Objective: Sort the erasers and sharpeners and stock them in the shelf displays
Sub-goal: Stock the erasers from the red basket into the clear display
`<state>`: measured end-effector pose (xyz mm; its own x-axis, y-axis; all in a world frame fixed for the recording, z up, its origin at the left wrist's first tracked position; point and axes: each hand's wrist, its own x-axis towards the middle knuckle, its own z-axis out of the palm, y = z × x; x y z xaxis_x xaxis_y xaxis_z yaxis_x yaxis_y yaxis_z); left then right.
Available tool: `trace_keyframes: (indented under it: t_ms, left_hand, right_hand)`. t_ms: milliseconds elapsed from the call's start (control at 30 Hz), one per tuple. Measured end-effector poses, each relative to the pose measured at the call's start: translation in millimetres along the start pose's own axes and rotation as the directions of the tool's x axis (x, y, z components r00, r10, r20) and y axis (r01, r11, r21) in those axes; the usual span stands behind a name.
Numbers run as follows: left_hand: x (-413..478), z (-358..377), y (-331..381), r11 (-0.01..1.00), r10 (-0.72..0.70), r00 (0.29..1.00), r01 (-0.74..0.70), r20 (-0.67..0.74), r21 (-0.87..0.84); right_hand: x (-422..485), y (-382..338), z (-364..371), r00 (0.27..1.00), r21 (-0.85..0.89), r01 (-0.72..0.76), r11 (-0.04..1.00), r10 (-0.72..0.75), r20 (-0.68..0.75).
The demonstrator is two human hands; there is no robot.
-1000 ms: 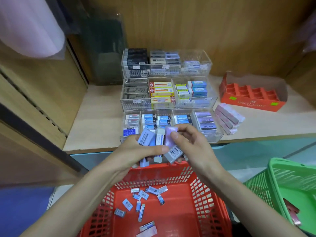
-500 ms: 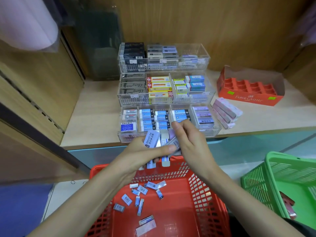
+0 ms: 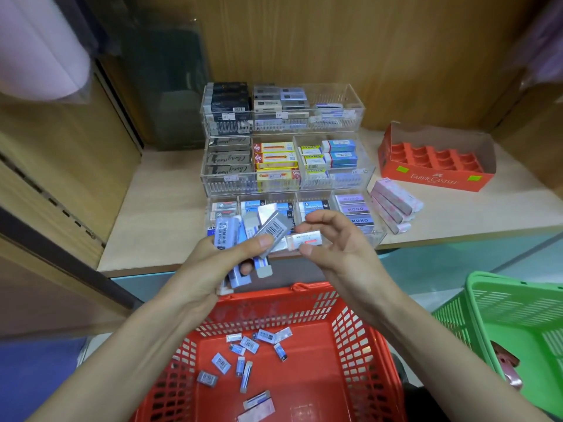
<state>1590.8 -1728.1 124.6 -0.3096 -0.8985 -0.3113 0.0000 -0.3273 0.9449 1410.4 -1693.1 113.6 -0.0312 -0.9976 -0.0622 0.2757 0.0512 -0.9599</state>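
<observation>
A person is sorting stock at a wooden shelf [image 3: 158, 214], both bare hands working above a red basket [image 3: 359, 324]. The left hand [image 3: 213, 269] is gripping a fanned bundle of erasers [image 3: 227, 236], the thumb pressing across a grey eraser [image 3: 274, 228] with a barcode on top and the fingers [image 3: 246, 268] curling under the pack from below. The right hand [image 3: 341, 248] is pinching a white eraser [image 3: 304, 240] by its right end, thumb underneath and fingers clamping down from above. The eraser is lying roughly level, its left end just beside the grey one, though whether the two are touching is impossible to tell. Both hands are hovering in front of the lowest tier of a three-tier clear display [image 3: 356, 102], which is standing on the shelf and holding rows of boxed erasers in its compartments. Loose erasers [image 3: 249, 344] are lying scattered across the floor of the red basket below the wrists. To the right of the display, a small stack of pink erasers [image 3: 396, 205] is resting on the shelf, and behind it an orange-red carton [image 3: 435, 178] with moulded pockets is sitting open. A green basket [image 3: 475, 303] is standing at the right edge, beside the red one.
</observation>
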Motion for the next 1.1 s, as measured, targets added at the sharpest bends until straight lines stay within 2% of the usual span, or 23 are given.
trace_keyframes:
  t_ms: [167, 367, 500, 600, 667, 800, 867, 1033, 1100]
  left_hand:
    - [0.8, -5.2, 3.4, 0.989, -0.057, 0.998, 0.061, 0.036, -0.135]
    - [-0.1, -28.4, 12.7, 0.968, -0.052, 0.999, 0.052, 0.007, -0.245]
    - [0.4, -60.3, 22.0, 0.967, -0.028, 0.999, 0.016, -0.044, -0.253]
    - [-0.9, -78.6, 22.5, 0.969, -0.007, 0.996, -0.014, -0.084, -0.245]
    - [-1.4, -88.9, 20.0, 0.970, -0.040, 0.992, 0.010, -0.119, -0.242]
    - [-1.8, -106.3, 16.5, 0.974, -0.105, 0.980, 0.067, -0.170, -0.216]
    - [-2.8, -111.1, 16.9, 0.975, -0.113, 0.980, 0.077, -0.163, -0.208]
    - [-6.1, -110.1, 21.5, 0.968, -0.125, 0.982, 0.090, -0.140, -0.234]
    - [-7.0, -107.8, 22.4, 0.968, -0.126, 0.978, 0.085, -0.165, -0.236]
  right_hand:
    - [-3.0, -5.7, 1.6, 0.996, -0.213, 0.012, 0.977, -0.029, -0.080]
    - [-1.6, -1.3, 0.3, 0.989, -0.178, -0.061, 0.982, 0.035, -0.145]
    - [14.3, 6.5, 16.2, 0.985, -0.237, -0.097, 0.967, 0.058, -0.165]
    - [41.1, 12.9, 40.0, 0.990, -0.345, -0.079, 0.935, 0.032, -0.140]
    - [61.1, 17.9, 53.4, 0.993, -0.467, -0.009, 0.884, -0.046, -0.105]
    - [95.6, 29.3, 68.0, 0.973, -0.750, 0.153, 0.643, -0.230, 0.002]
    - [109.8, 35.1, 73.6, 0.962, -0.816, 0.198, 0.544, -0.269, 0.054]
    - [123.8, 48.0, 84.9, 0.950, -0.894, 0.232, 0.384, -0.288, 0.123]
    - [124.5, 47.4, 84.9, 0.951, -0.900, 0.238, 0.366, -0.277, 0.139]
